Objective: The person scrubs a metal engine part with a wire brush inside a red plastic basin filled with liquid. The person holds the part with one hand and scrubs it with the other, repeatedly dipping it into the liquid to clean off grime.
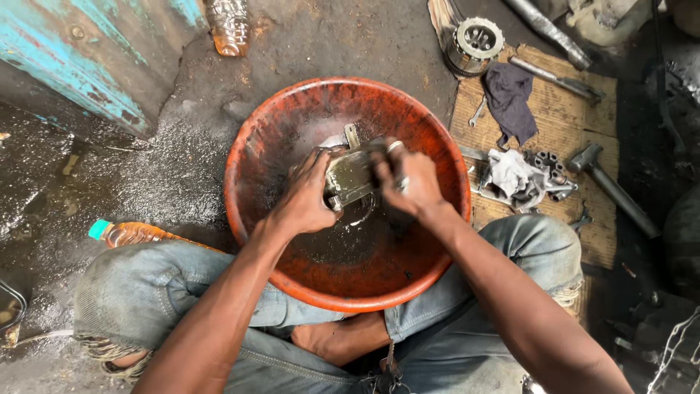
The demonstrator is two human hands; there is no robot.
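Basin (255, 146), one, round, orange plastic, grimy and wet inside, sits on the oily concrete floor between the person's knees. Inside it, above its centre, lies one greasy grey metal engine part (351, 175), blocky with a flat tab. Left hand (305, 198) clamps the part's left side, fingers curled around it. Right hand (408, 182) grips the right side, fingers closed over the top. Right of the basin lies one flattened cardboard sheet (576, 109) carrying one round toothed clutch drum (474, 44), one dark cloth (509, 98), one white rag (510, 174) and one hammer (609, 186). Two plastic bottles: one left of the basin (131, 233), one above (230, 25).
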